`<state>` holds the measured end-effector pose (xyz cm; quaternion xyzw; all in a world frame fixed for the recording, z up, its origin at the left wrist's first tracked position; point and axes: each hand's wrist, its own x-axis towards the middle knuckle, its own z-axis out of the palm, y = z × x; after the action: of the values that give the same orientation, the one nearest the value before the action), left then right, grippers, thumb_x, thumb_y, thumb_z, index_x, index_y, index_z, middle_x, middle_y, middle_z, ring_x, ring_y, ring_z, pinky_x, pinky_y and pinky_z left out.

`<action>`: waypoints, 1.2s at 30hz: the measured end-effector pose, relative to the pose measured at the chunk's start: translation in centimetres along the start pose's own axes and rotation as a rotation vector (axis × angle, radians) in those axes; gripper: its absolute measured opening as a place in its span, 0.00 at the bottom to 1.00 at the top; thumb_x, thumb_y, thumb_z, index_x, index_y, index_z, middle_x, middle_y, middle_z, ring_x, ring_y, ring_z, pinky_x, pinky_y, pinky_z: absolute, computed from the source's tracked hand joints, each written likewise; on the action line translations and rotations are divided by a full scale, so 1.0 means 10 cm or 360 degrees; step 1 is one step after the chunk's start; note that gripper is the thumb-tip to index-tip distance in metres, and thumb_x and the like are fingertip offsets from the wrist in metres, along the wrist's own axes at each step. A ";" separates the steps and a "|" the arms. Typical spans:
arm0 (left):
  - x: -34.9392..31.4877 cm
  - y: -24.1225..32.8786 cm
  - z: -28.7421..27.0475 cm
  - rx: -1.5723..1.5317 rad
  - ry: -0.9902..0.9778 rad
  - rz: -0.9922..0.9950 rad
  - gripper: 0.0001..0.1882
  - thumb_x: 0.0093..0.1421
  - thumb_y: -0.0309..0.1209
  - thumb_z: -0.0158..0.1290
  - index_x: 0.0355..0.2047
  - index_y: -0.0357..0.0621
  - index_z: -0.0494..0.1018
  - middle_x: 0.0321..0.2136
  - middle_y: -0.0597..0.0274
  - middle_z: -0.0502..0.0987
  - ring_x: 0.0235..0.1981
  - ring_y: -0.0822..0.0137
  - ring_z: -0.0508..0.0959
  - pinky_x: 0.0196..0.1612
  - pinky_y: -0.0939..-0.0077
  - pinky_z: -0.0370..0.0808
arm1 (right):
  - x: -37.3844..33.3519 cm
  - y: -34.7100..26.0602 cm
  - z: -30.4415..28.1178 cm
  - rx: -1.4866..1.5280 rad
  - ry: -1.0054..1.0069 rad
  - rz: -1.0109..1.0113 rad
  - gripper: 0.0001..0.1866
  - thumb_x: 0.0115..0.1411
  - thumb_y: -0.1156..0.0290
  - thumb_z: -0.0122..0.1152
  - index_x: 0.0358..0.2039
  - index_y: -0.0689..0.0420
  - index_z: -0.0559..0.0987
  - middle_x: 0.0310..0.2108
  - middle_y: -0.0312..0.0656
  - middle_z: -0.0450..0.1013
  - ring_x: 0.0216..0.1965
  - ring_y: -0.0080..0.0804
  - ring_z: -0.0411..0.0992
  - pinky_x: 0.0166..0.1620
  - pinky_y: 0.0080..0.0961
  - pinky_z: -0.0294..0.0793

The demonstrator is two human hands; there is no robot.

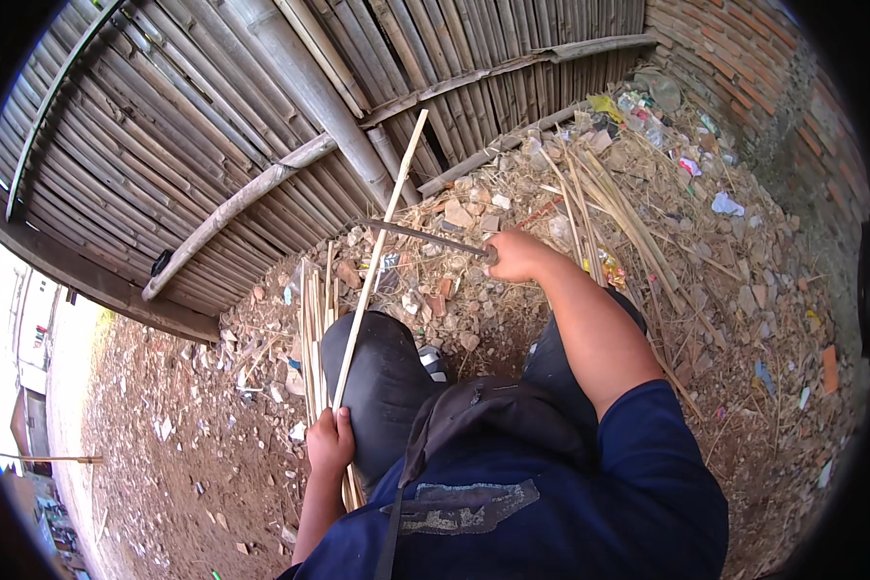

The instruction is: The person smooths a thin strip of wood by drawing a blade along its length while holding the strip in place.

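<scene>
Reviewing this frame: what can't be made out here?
Head view only:
- Lower end of the bamboo strip: hidden in the left hand.
- Knife handle: covered by the right hand.
- Feet: hidden behind the knees.
- Litter by the brick wall: too small to identify.

My sleeves (648, 454) navy blue, trousers (382, 382) black. Pale yellow bamboo strip (382, 242) centre frame; blade (425, 237) dark grey. Grey weathered bamboo wall (213, 126) upper left; red-brown brick wall (744, 58) upper right.
</scene>
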<state>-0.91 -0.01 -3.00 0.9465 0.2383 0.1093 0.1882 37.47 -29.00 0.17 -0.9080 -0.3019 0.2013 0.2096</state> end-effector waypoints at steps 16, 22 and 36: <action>0.00 0.00 0.02 -0.0019 0.0086 0.0067 0.23 0.70 0.41 0.49 0.21 0.39 0.65 0.14 0.43 0.70 0.19 0.38 0.74 0.24 0.47 0.69 | 0.03 0.03 0.05 0.0009 -0.0017 -0.0019 0.28 0.54 0.55 0.71 0.51 0.58 0.80 0.48 0.55 0.78 0.52 0.53 0.76 0.55 0.41 0.75; 0.00 -0.02 0.03 -0.0023 0.0078 0.0053 0.23 0.70 0.41 0.49 0.21 0.39 0.65 0.14 0.43 0.70 0.19 0.37 0.74 0.24 0.47 0.69 | 0.01 0.01 0.06 0.0021 0.0006 -0.0050 0.27 0.53 0.56 0.71 0.50 0.57 0.80 0.47 0.54 0.78 0.51 0.52 0.76 0.55 0.41 0.75; 0.01 -0.05 0.06 -0.0055 0.0071 0.0034 0.24 0.71 0.42 0.48 0.21 0.39 0.65 0.14 0.42 0.70 0.19 0.37 0.74 0.23 0.47 0.68 | 0.05 0.05 0.13 0.0121 -0.0011 -0.0069 0.24 0.53 0.59 0.72 0.48 0.57 0.81 0.43 0.53 0.79 0.47 0.51 0.77 0.51 0.41 0.75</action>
<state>-0.82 0.25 -3.72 0.9430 0.2303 0.1363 0.1979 37.40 -28.70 -1.23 -0.8919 -0.3144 0.2111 0.2472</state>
